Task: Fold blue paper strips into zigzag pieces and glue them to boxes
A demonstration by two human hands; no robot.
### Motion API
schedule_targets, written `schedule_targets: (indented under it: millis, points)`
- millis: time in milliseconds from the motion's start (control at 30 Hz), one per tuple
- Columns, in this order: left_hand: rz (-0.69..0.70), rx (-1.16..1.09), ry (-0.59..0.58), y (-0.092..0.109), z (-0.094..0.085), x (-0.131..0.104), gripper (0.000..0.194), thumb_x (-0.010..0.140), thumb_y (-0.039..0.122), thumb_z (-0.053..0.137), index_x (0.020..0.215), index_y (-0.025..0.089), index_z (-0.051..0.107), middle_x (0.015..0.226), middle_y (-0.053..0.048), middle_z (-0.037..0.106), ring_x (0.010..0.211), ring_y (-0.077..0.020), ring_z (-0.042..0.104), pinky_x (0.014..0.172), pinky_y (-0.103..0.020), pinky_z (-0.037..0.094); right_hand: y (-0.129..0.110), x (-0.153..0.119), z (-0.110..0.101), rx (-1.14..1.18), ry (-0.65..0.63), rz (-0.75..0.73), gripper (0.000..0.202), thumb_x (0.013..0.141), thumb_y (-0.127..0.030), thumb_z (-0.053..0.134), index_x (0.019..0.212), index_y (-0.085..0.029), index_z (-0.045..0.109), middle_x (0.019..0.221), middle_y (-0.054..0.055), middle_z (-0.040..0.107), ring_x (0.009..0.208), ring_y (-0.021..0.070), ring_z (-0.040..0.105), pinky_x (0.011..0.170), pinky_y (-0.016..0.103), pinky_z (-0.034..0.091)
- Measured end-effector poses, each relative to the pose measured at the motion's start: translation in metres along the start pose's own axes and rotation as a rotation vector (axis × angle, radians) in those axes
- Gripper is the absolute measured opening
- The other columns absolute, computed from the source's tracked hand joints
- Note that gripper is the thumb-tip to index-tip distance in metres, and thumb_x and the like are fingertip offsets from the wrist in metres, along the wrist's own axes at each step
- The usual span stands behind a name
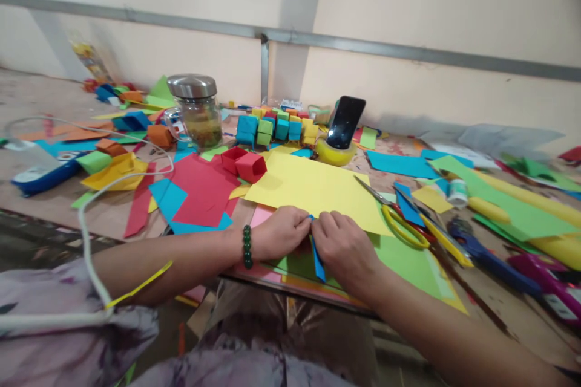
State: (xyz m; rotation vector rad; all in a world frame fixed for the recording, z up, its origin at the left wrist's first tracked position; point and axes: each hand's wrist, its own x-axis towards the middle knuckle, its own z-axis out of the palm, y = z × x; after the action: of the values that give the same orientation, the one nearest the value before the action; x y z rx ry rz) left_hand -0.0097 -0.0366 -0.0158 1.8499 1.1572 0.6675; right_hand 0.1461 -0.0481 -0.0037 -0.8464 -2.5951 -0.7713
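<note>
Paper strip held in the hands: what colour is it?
The paper strip is blue, showing best in the head view.

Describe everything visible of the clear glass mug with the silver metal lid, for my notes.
The clear glass mug stands upright on the brown table, its round silver metal lid on top. A looped glass handle points to the picture's left, toward a small orange paper box; whether they touch is unclear. Inside is yellowish-brown liquid, with darker bits low down. The left hand and right hand are both away from it.
</note>
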Motion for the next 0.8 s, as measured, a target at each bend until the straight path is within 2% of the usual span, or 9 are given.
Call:
schedule_targets:
  millis: [67, 167, 267, 400, 467, 600, 700, 800]
  points:
    - [-0.02, -0.03, 0.011, 0.0, 0.001, 0.001, 0.03, 0.085, 0.021, 0.037, 0.056, 0.018, 0.042, 0.048, 0.003, 0.05, 0.046, -0.0091, 0.044, 0.045, -0.02, 0.031, 0.004, -0.003, 0.002, 0.123, -0.025, 0.065, 0.014, 0.077, -0.008, 0.052, 0.068, -0.016, 0.058, 0.065, 0.006, 0.054, 0.06, 0.02, 0.048, 0.054, 0.032, 0.032]
    - [-0.018, -0.116, 0.05, 0.001, 0.001, 0.0, 0.029, 0.088, 0.025, 0.036, 0.063, 0.017, 0.047, 0.053, 0.002, 0.056, 0.047, -0.0093, 0.05, 0.046, -0.019, 0.036, 0.018, -0.006, 0.005, 0.493, -0.034, 0.249, 0.01, 0.078, -0.013, 0.051, 0.079, -0.015, 0.062, 0.075, 0.006, 0.058, 0.067, 0.0177, 0.054, 0.06, 0.029, 0.04]
    - [0.07, -0.139, 0.094, 0.003, 0.0, -0.003, 0.029, 0.092, 0.029, 0.033, 0.072, 0.017, 0.05, 0.061, 0.0, 0.06, 0.051, -0.0095, 0.055, 0.051, -0.019, 0.043, 0.036, -0.005, 0.008, 0.958, -0.043, 0.47, 0.017, 0.079, -0.015, 0.05, 0.088, -0.016, 0.065, 0.082, 0.005, 0.064, 0.075, 0.0164, 0.059, 0.068, 0.028, 0.046]
    - [0.209, -0.049, 0.116, 0.003, -0.001, -0.008, 0.028, 0.094, 0.03, 0.032, 0.079, 0.017, 0.051, 0.067, -0.001, 0.062, 0.058, -0.0099, 0.057, 0.06, -0.02, 0.046, 0.045, 0.002, 0.01, 1.47, -0.074, 0.772, 0.024, 0.082, -0.036, 0.058, 0.09, -0.016, 0.068, 0.085, 0.005, 0.069, 0.073, 0.0154, 0.063, 0.07, 0.029, 0.05]
    - [0.238, -0.019, 0.123, 0.003, -0.002, -0.009, 0.027, 0.094, 0.029, 0.033, 0.079, 0.017, 0.052, 0.068, -0.001, 0.063, 0.058, -0.0096, 0.057, 0.06, -0.02, 0.045, 0.043, 0.004, 0.009, 1.586, -0.106, 0.778, 0.03, 0.078, -0.041, 0.064, 0.095, -0.017, 0.069, 0.089, 0.005, 0.071, 0.079, 0.0164, 0.064, 0.075, 0.031, 0.051]
    - [0.272, -0.002, 0.17, 0.004, -0.002, -0.011, 0.025, 0.092, 0.025, 0.036, 0.074, 0.017, 0.051, 0.066, 0.0, 0.061, 0.058, -0.0096, 0.057, 0.058, -0.019, 0.043, 0.033, 0.007, 0.008, 1.669, -0.139, 0.701, 0.033, 0.076, -0.041, 0.067, 0.101, -0.019, 0.071, 0.095, 0.005, 0.072, 0.085, 0.0175, 0.064, 0.08, 0.032, 0.051]
    - [0.316, -0.038, 0.182, 0.007, 0.001, -0.014, 0.026, 0.093, 0.026, 0.035, 0.078, 0.016, 0.054, 0.073, -0.003, 0.064, 0.067, -0.012, 0.06, 0.065, -0.021, 0.046, 0.028, 0.007, 0.006, 1.695, -0.096, 0.685, 0.032, 0.076, -0.039, 0.069, 0.1, -0.018, 0.072, 0.083, 0.004, 0.071, 0.071, 0.0144, 0.06, 0.067, 0.029, 0.051]
    - [0.371, -0.112, 0.142, 0.01, 0.004, -0.017, 0.029, 0.095, 0.027, 0.031, 0.089, 0.014, 0.056, 0.086, -0.007, 0.066, 0.077, -0.0133, 0.062, 0.072, -0.023, 0.048, 0.024, 0.006, 0.005, 1.805, -0.074, 0.668, 0.029, 0.075, -0.039, 0.07, 0.093, -0.016, 0.072, 0.066, 0.001, 0.063, 0.053, 0.0096, 0.051, 0.05, 0.024, 0.045]
